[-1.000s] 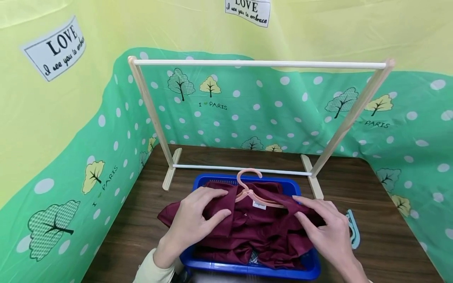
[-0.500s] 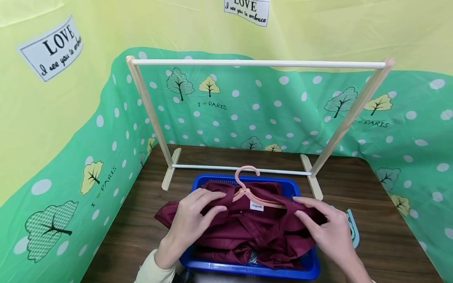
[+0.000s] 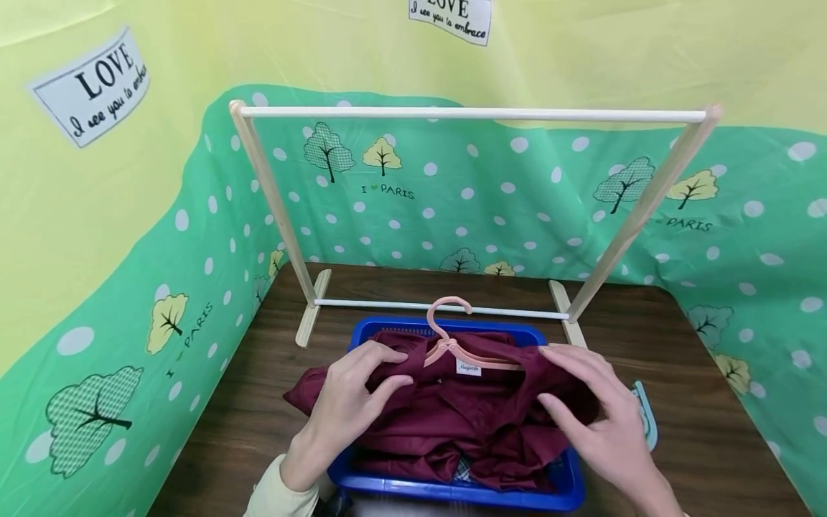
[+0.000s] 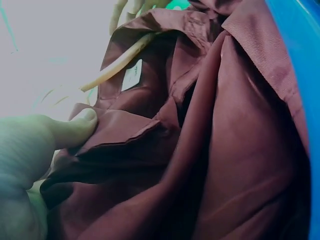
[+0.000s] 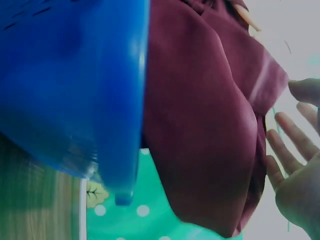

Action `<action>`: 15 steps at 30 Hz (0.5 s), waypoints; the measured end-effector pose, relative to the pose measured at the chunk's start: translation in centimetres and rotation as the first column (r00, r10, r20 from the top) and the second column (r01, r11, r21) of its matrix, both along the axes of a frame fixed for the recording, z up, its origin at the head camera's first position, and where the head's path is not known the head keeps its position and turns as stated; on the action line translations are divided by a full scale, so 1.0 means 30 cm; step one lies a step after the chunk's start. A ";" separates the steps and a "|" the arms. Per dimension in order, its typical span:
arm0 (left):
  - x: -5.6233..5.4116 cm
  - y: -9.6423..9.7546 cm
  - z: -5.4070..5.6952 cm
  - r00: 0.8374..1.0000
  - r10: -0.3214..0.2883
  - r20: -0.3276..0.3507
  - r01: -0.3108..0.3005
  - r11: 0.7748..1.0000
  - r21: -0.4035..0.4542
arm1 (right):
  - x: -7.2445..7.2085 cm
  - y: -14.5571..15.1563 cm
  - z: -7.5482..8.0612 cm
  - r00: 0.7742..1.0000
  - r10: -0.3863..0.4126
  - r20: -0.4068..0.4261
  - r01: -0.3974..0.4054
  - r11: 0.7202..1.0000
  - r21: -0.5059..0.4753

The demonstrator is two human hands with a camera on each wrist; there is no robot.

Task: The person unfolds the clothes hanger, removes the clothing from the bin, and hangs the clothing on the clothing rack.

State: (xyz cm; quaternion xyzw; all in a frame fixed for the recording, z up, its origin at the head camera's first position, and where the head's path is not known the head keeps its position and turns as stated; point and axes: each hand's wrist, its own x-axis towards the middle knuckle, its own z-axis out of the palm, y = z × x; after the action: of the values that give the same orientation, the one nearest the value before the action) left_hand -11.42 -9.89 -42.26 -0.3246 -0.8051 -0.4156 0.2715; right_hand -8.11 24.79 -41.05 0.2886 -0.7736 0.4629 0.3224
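Observation:
A maroon collared shirt (image 3: 452,424) lies bunched over a blue basket (image 3: 452,490), with a pink clothes hanger (image 3: 446,334) inside its neck. The hanger's hook stands up above the collar, and a white label (image 3: 468,369) shows below it. My left hand (image 3: 352,391) pinches the left side of the collar; in the left wrist view its thumb (image 4: 82,122) presses on the cloth. At the shirt's right side, my right hand (image 3: 604,409) has its thumb and fingers spread apart. The right wrist view shows those fingers (image 5: 290,142) fairly straight beside the collar's corner.
Behind the basket stands a wooden rack with a white top rail (image 3: 478,113) and a lower rail (image 3: 413,307). A light blue hanger (image 3: 646,416) lies on the brown table (image 3: 704,431), right of my right hand. Patterned cloth (image 3: 381,237) encloses the back and sides.
My right hand has loosened its pinch on the shirt's right side, its thumb and fingers parting. The hanger's hook has risen slightly. My left hand keeps its grip, nearly still.

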 end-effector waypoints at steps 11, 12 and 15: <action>0.003 0.000 0.010 0.992 -0.119 0.029 0.121 0.990 -0.072 | -0.019 -0.003 -0.025 0.993 -0.110 0.033 0.108 0.992 0.061; 0.005 -0.001 0.012 0.991 -0.134 0.031 0.136 0.987 -0.080 | -0.020 -0.003 -0.025 0.991 -0.127 0.037 0.125 0.990 0.065; 0.008 -0.004 0.018 0.982 -0.177 0.067 0.183 0.979 -0.091 | -0.024 -0.005 -0.021 0.985 -0.162 0.051 0.157 0.983 0.092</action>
State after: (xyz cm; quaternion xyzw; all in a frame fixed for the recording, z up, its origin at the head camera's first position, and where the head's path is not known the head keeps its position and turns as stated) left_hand -11.18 -10.00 -41.71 -0.3967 -0.7992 -0.4081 0.1931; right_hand -8.83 24.64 -41.69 0.2259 -0.8228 0.4095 0.3229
